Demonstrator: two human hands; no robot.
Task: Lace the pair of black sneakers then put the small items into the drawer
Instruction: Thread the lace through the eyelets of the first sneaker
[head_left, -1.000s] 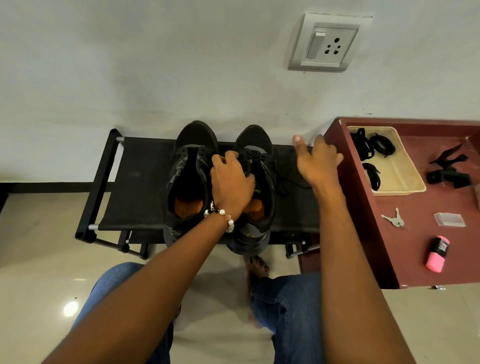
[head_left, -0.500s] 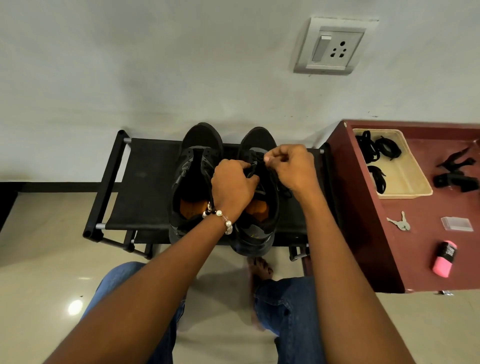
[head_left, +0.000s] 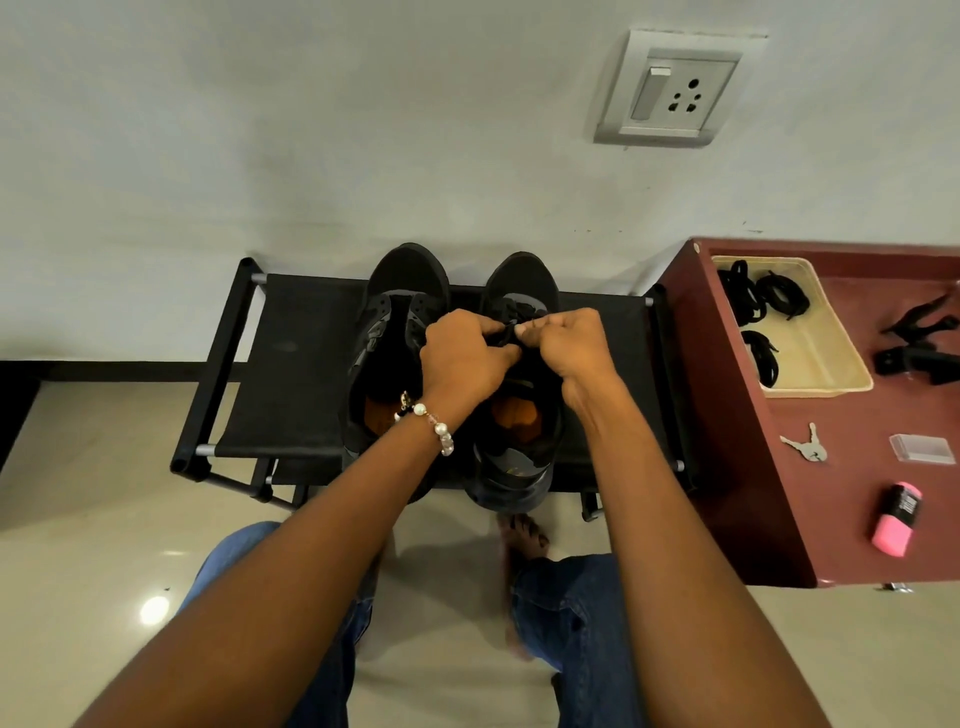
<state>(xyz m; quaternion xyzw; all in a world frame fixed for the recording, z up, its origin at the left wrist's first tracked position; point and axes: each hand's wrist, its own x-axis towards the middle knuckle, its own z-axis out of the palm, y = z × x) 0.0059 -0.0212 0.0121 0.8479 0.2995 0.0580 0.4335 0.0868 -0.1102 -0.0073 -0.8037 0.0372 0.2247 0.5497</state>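
Note:
Two black sneakers stand side by side on a black shoe rack, toes toward the wall: the left sneaker and the right sneaker. Above the right sneaker's tongue my left hand and my right hand meet, both pinching its black lace. On the maroon cabinet top lie keys, a clear plastic case and a pink highlighter.
A cream tray holding coiled black laces sits at the back of the cabinet, with black clips to its right. A wall socket is above. My jeans-clad knees and a bare foot are below the rack on the tiled floor.
My right hand came in from the rack's right side to the right sneaker and closed on the lace. Both hands now pinch it together over the tongue.

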